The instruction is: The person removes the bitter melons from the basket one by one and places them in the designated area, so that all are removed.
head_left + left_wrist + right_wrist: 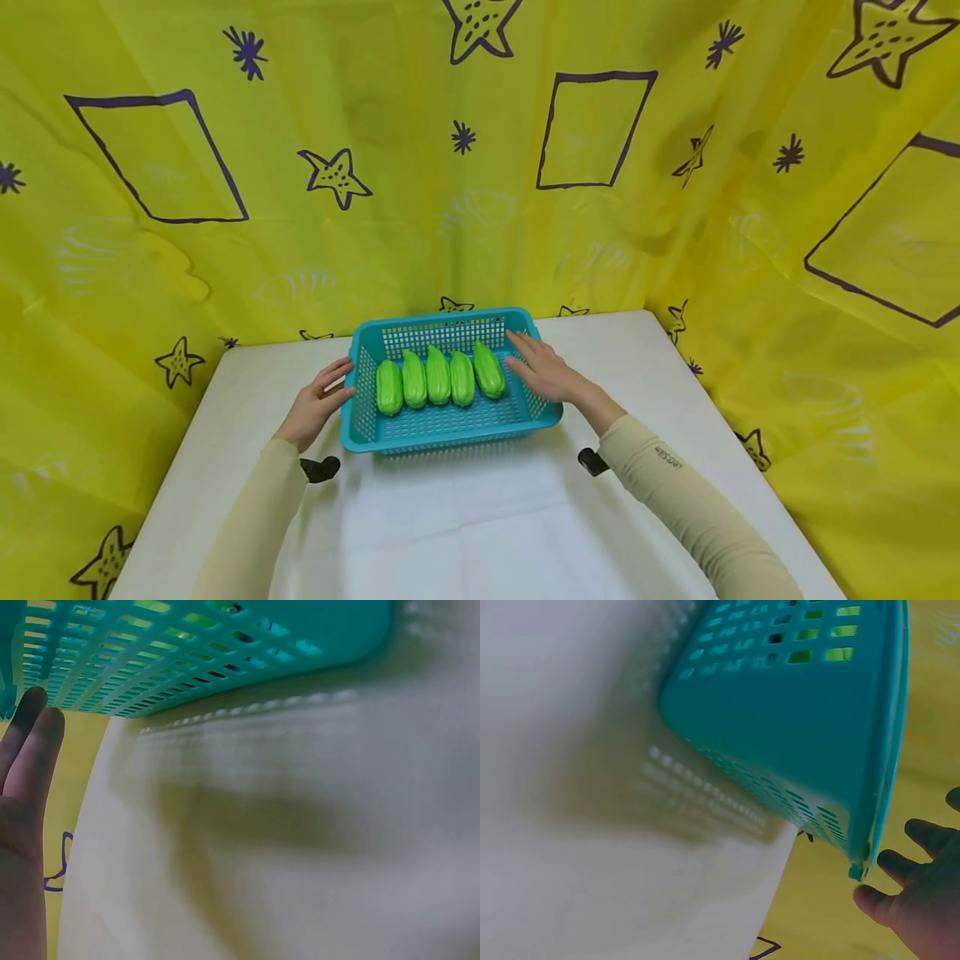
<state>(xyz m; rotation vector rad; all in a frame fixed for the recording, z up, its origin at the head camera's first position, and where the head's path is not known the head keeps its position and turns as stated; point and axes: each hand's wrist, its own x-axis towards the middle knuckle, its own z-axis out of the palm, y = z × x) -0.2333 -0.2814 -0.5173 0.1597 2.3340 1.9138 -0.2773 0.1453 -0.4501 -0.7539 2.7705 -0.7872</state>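
A blue-green plastic basket (pixel 450 425) with perforated walls stands toward the back of the white table. Inside it, several bright green, ribbed, elongated vegetables (pixel 438 377) lie side by side, the rightmost (pixel 488 371) a little apart and tilted. My left hand (pixel 315 408) is at the basket's left rim, its fingertips right at the edge. In the left wrist view, two fingers (pixel 41 757) extend toward the basket wall (pixel 187 652). At the right side, my right hand (pixel 551 372) reaches over the rim with fingers spread and straight. The right wrist view shows its fingertips (pixel 871 900) close by the rim's corner.
The white table (pixel 457 533) extends in front of the basket, under a pale cloth-like surface. A yellow curtain (pixel 420 233) with dark star drawings hangs behind and along both sides. Black wrist-mounted pieces (pixel 320 469) stick out beneath both forearms.
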